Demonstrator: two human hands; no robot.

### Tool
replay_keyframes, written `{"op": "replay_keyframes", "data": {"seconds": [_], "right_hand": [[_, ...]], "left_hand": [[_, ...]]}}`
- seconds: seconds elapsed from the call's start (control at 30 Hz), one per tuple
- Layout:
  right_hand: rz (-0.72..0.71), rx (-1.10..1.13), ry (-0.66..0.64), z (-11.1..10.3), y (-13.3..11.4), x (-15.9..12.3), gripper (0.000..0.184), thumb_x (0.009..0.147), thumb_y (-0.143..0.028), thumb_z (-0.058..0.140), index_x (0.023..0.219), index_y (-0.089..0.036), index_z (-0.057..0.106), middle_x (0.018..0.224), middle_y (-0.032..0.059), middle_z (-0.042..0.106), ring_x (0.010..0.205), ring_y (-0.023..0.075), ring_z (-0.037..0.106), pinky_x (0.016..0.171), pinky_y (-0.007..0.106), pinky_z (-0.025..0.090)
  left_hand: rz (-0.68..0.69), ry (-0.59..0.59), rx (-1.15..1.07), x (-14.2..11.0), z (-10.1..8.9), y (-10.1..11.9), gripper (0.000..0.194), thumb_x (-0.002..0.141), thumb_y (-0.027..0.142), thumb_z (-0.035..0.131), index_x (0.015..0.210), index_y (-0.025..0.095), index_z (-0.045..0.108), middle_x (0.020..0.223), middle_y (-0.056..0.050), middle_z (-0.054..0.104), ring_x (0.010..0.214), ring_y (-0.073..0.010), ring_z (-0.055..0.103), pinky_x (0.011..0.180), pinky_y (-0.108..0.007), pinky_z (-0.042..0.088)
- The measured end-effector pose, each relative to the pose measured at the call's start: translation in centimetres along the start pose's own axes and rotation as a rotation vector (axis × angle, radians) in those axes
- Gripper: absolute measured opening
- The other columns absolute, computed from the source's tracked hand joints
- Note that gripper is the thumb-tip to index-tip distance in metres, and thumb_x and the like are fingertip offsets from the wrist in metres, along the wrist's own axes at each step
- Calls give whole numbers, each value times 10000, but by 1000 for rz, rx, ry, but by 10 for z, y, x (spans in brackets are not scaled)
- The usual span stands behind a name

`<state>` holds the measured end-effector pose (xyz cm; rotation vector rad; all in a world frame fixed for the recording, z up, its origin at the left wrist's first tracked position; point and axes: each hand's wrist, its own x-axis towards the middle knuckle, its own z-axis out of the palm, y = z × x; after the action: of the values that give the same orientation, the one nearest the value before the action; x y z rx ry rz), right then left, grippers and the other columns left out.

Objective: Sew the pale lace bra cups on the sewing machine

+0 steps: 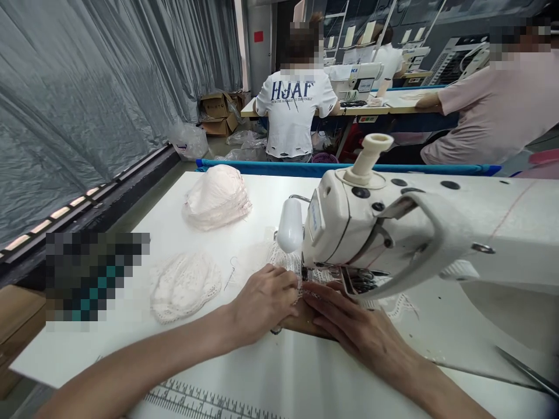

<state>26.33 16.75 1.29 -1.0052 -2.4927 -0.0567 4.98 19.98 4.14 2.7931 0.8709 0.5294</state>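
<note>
A strip of white lace fabric (283, 256) lies under the head of a white sewing machine (393, 227). My left hand (268, 299) is closed, its fingertips pinching the lace just left of the needle area. Across the lace in front of the presser foot, my right hand (349, 320) rests with its fingers stretched out flat, pressing the fabric down. More lace (399, 305) shows to the right, behind my right hand. The needle tip is hidden by the machine head and my fingers.
On the white table (209, 355) sit a stack of pale pink cups (217, 198) and a lace piece (186, 286). A printed ruler scale (196, 401) runs along the front; scissors (526, 369) lie at right. Co-workers (301, 105) sit at machines beyond.
</note>
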Motion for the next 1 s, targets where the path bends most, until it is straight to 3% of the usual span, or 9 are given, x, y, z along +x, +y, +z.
{"op": "replay_keyframes", "data": {"seconds": [0.17,0.43,0.53,0.67,0.87,1.0], "right_hand": [[6,34,-3,2,2,-2,339,940,-238,411,1253,-222,540,1034,73,691,783,195,649,670,333,520],[-96,-57,-3,3,4,1,314,956,-201,352,1143,-183,603,1180,48,617,792,192,657,609,332,509],[-131,-68,-8,2,4,3,322,959,-178,334,1119,-168,613,1223,56,585,774,169,661,608,317,508],[-114,-77,-25,3,5,1,313,958,-180,344,1132,-169,603,1245,58,569,753,162,656,589,305,495],[-77,-75,-6,4,5,-2,302,952,-206,375,1178,-215,575,1192,45,613,838,192,635,659,333,488],[-76,-87,1,-1,2,1,299,949,-180,370,1140,-205,599,1125,54,654,802,188,627,655,326,470]], "left_hand": [[-92,-214,156,-16,-21,8,205,855,155,540,651,149,523,727,-6,538,670,-131,509,557,-260,395],[-147,-179,286,-59,-27,21,167,858,35,423,801,157,522,724,-8,523,607,-126,463,573,-282,378],[-112,-106,242,-53,-26,21,156,877,101,459,736,152,503,821,-28,572,711,-134,530,647,-297,429],[88,-3,235,-44,-21,16,189,902,173,471,719,143,504,1019,-71,603,959,-152,557,838,-307,444],[63,-112,329,-50,-21,14,182,842,-10,422,878,135,526,812,-29,611,710,-129,563,616,-262,444],[44,-72,368,-30,-19,13,214,828,-29,392,841,133,531,656,3,544,550,-117,481,500,-254,379]]}}
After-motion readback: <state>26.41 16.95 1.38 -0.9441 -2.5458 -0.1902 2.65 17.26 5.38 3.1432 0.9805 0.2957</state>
